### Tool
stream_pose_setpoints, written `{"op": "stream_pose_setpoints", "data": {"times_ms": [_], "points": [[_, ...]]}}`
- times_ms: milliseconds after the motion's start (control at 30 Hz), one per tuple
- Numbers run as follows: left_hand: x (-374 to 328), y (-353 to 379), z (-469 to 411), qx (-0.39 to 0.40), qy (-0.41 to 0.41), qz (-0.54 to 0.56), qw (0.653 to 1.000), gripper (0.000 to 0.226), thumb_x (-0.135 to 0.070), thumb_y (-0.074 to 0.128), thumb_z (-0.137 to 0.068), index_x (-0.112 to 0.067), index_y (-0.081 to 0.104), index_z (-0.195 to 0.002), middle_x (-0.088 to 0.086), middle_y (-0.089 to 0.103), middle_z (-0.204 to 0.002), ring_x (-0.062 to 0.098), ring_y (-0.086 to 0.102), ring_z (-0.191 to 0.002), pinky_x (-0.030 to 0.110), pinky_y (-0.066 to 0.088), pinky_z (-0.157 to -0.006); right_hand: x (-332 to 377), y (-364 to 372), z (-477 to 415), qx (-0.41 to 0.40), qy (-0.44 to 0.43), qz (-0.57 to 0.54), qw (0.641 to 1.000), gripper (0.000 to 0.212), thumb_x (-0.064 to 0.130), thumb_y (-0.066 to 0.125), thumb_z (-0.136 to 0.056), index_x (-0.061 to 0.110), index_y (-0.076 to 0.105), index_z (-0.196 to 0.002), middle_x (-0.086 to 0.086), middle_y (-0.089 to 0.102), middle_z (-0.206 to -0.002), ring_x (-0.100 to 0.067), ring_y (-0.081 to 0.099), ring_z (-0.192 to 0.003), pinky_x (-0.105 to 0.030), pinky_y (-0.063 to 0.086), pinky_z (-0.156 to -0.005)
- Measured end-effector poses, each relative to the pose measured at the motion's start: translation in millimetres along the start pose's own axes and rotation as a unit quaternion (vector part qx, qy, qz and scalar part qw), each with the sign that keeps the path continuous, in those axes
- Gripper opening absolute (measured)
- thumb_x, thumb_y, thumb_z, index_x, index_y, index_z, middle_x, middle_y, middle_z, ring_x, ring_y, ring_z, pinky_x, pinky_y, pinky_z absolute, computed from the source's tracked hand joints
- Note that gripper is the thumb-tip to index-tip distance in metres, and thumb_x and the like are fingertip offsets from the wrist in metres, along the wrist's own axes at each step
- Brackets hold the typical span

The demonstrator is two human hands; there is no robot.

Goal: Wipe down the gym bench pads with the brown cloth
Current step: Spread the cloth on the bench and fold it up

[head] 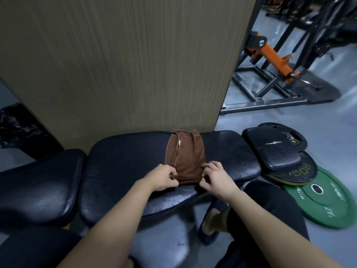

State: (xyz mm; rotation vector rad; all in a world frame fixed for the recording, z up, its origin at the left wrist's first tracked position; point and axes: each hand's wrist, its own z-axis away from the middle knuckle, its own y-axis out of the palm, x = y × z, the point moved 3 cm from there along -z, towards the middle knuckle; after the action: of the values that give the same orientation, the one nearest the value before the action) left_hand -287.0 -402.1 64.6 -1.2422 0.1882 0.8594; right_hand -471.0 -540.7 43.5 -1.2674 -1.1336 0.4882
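Note:
A folded brown cloth (186, 155) lies across the long black bench pad (123, 167), stretching from the pad's far edge towards me. My left hand (163, 179) pinches the cloth's near left corner with curled fingers. My right hand (216, 179) pinches the near right corner the same way. A second, shorter black pad (38, 188) sits just left of the long one, with a narrow gap between them.
A tall wood-grain panel (125, 60) stands right behind the bench. A small black pad (274, 149) rests on stacked weight plates, black and green (324, 200), on the floor at right. A black and orange machine frame (270, 60) stands farther back. My knee and foot are below right.

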Motion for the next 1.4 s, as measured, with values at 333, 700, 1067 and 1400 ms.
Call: {"op": "stream_pose_setpoints", "data": {"times_ms": [333, 700, 1067, 1400], "points": [[-42.5, -92.6, 52.7, -0.170, 0.096, 0.329, 0.924, 0.024, -0.024, 0.061, -0.089, -0.006, 0.059, -0.074, -0.005, 0.055, -0.070, 0.006, 0.051, -0.069, 0.028, 0.038, -0.066, 79.2, -108.4, -16.8, -0.142, 0.109, -0.277, 0.944, 0.005, 0.019, 0.054, -0.100, 0.020, 0.056, -0.095, 0.008, 0.063, -0.078, 0.004, 0.055, -0.068, -0.015, 0.042, -0.068], [-74.0, -192.1, 80.2, -0.256, 0.105, 0.443, 0.853, 0.016, -0.021, 0.071, -0.095, -0.009, 0.060, -0.097, 0.009, 0.075, -0.085, 0.014, 0.069, -0.070, 0.026, 0.055, -0.062, 135.9, -201.7, -99.7, -0.129, 0.039, -0.403, 0.905, 0.024, 0.033, 0.085, -0.083, 0.015, 0.076, -0.096, 0.003, 0.077, -0.089, -0.004, 0.067, -0.083, -0.026, 0.053, -0.082], [-73.9, -243.9, 115.2, -0.417, 0.130, 0.356, 0.826, 0.011, -0.016, 0.081, -0.086, -0.009, 0.078, -0.094, -0.006, 0.075, -0.079, 0.003, 0.067, -0.072, 0.017, 0.050, -0.065, 183.8, -232.7, -122.1, -0.173, -0.046, -0.399, 0.900, 0.008, 0.017, 0.072, -0.095, 0.024, 0.075, -0.094, 0.000, 0.077, -0.086, -0.016, 0.077, -0.081, -0.039, 0.063, -0.070], [-15.6, -149.5, 106.7, -0.202, 0.071, 0.209, 0.954, 0.023, -0.031, 0.070, -0.096, -0.009, 0.070, -0.090, 0.003, 0.071, -0.075, 0.012, 0.064, -0.068, 0.027, 0.047, -0.065, 125.0, -136.6, -60.0, -0.066, -0.041, -0.269, 0.960, 0.013, 0.033, 0.076, -0.092, 0.022, 0.076, -0.084, 0.004, 0.075, -0.070, -0.009, 0.073, -0.070, -0.037, 0.059, -0.073]]}}
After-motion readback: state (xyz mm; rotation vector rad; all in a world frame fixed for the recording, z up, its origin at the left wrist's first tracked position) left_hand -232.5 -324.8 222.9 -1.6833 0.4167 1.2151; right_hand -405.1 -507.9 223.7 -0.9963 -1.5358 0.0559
